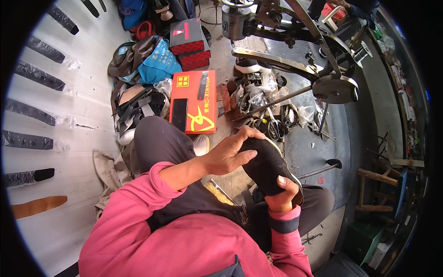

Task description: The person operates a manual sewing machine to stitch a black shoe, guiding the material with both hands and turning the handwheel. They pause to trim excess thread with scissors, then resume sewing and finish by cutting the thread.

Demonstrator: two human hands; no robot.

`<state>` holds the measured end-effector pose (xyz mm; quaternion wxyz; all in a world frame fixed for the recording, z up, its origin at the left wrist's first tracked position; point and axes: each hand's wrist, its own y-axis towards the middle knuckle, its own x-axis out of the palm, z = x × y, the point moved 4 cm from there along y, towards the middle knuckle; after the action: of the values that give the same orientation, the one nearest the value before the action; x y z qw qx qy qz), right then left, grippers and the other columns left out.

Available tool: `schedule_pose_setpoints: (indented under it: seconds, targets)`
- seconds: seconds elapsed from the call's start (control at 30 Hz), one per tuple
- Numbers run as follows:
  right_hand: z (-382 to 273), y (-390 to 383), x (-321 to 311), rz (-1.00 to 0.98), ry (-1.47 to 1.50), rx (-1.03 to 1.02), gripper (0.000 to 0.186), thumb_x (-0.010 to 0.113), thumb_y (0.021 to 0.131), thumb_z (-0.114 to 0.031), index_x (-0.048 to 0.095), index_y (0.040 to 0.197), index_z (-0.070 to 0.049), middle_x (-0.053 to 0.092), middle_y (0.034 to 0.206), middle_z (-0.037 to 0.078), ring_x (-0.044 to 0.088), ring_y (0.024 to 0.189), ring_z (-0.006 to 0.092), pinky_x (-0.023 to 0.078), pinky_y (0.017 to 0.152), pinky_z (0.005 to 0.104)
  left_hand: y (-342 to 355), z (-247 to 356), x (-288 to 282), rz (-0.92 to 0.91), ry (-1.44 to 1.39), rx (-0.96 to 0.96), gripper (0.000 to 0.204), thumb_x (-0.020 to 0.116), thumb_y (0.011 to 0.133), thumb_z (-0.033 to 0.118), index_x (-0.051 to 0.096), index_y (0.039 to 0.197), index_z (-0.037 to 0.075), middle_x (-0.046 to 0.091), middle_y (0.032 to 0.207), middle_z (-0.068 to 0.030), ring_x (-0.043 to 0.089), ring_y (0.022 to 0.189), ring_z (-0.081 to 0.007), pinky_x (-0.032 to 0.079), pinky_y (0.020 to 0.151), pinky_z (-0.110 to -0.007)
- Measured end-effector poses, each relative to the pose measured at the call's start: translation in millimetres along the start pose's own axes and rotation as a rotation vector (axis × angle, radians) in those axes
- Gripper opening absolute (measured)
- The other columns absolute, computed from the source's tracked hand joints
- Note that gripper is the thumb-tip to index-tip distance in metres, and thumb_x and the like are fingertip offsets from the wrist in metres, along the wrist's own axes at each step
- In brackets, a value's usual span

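Observation:
A black shoe (262, 162) with a pale edge along its sole is held over my lap, tilted. Around its far end my left hand (230, 151) is closed, fingers over the sole edge and thumb on the dark upper. My right hand (284, 194) grips the near end from the right, its thumb lying on top of the shoe. The fingers of the right hand are mostly hidden under it. Below the shoe, between my legs, a tray of small yellowish bits (218, 193) is partly covered.
An orange-red shoebox (198, 102) carries a dark phone-like slab. Ahead on the right stands a metal hand-cranked machine (323, 76). Tools and scraps (272, 104) are heaped beneath it. Insoles (37, 76) line the white surface at left. A wooden stool (379, 189) stands right; another person (357, 16) sits beyond.

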<state>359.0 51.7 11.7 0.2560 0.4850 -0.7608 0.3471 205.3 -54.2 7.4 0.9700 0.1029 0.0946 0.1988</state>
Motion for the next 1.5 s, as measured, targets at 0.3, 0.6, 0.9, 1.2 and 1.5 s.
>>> schedule_pose_setpoints:
  seconds: [0.3, 0.6, 0.9, 1.2, 1.5]
  targets:
    - [3, -2, -6, -0.030, -0.073, 0.019, 0.092, 0.063, 0.072, -0.030, 0.039, 0.153, 0.006, 0.047, 0.155, 0.022, 0.046, 0.144, 0.0352, 0.030, 0.124, 0.0434, -2, 2, -1, 0.048, -0.028, 0.011, 0.047, 0.058, 0.102, 0.018, 0.041, 0.143, 0.003, 0.051, 0.131, -0.0130, 0.052, 0.129, -0.0264, 0.036, 0.112, -0.037]
    - [8, 0, -10, -0.132, 0.070, -0.018, 0.084, 0.064, 0.076, -0.014, 0.038, 0.153, 0.007, 0.043, 0.159, 0.021, 0.039, 0.148, 0.0352, 0.025, 0.126, 0.0432, -1, 6, -1, 0.078, 0.051, -0.091, 0.050, 0.051, 0.106, 0.031, 0.041, 0.146, 0.003, 0.055, 0.131, -0.0108, 0.056, 0.121, -0.0204, 0.043, 0.102, -0.032]
    - [12, 0, -13, -0.123, -0.007, -0.023, 0.083, 0.065, 0.077, -0.014, 0.039, 0.153, 0.007, 0.044, 0.158, 0.021, 0.040, 0.148, 0.0349, 0.026, 0.125, 0.0436, -5, 1, -5, -0.004, -0.527, -0.327, 0.047, 0.041, 0.109, 0.031, 0.047, 0.148, 0.005, 0.065, 0.124, -0.0039, 0.062, 0.101, -0.0080, 0.050, 0.085, -0.024]
    - [14, 3, -13, -0.132, -0.062, 0.004, 0.088, 0.070, 0.077, -0.017, 0.036, 0.155, 0.006, 0.043, 0.158, 0.021, 0.039, 0.149, 0.0342, 0.025, 0.126, 0.0432, -7, -4, -7, 0.040, -0.235, -0.215, 0.051, 0.048, 0.105, 0.027, 0.042, 0.152, 0.008, 0.058, 0.140, -0.0102, 0.064, 0.106, -0.0147, 0.052, 0.092, -0.030]
    - [9, 5, -7, -0.126, -0.064, 0.014, 0.090, 0.073, 0.077, -0.020, 0.036, 0.155, 0.006, 0.042, 0.158, 0.022, 0.039, 0.149, 0.0352, 0.025, 0.126, 0.0442, -5, 6, -9, 0.002, 0.009, -0.080, 0.057, 0.059, 0.099, 0.021, 0.037, 0.150, 0.011, 0.061, 0.133, -0.0155, 0.067, 0.108, -0.0272, 0.052, 0.093, -0.039]
